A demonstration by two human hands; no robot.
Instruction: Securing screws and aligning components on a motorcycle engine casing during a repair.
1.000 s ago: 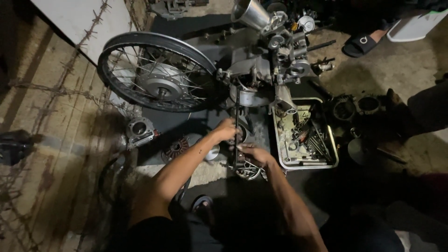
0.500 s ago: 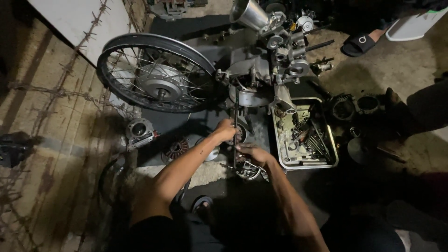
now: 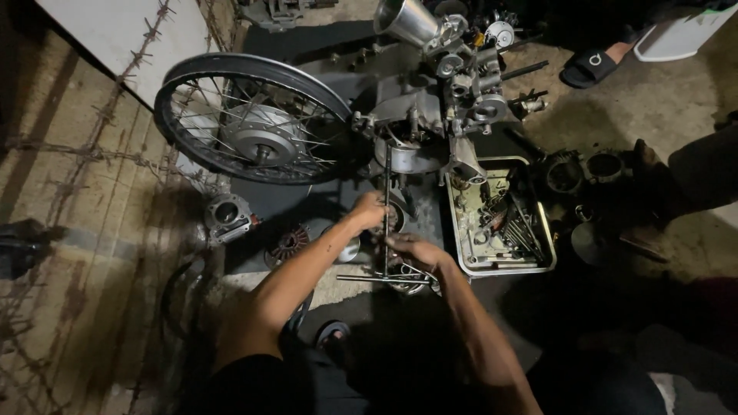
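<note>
A long metal T-handle wrench (image 3: 387, 192) stands between my hands, its shaft running up to the grey motorcycle engine (image 3: 430, 115) on the floor. My left hand (image 3: 367, 209) is closed around the shaft at mid-height. My right hand (image 3: 411, 250) grips the lower part of the shaft, just above the crossbar (image 3: 369, 278). A spoked motorcycle wheel (image 3: 254, 119) lies to the left of the engine.
A white tray (image 3: 469, 257) full of tools and small parts sits right of my hands. Cylinder parts (image 3: 565, 173) and a round part (image 3: 227, 215) lie on the floor. Barbed wire (image 3: 84, 146) crosses the left side. A person's sandalled foot (image 3: 596, 65) shows top right.
My hands have kept their grip on the wrench and shifted only slightly; the view has barely moved.
</note>
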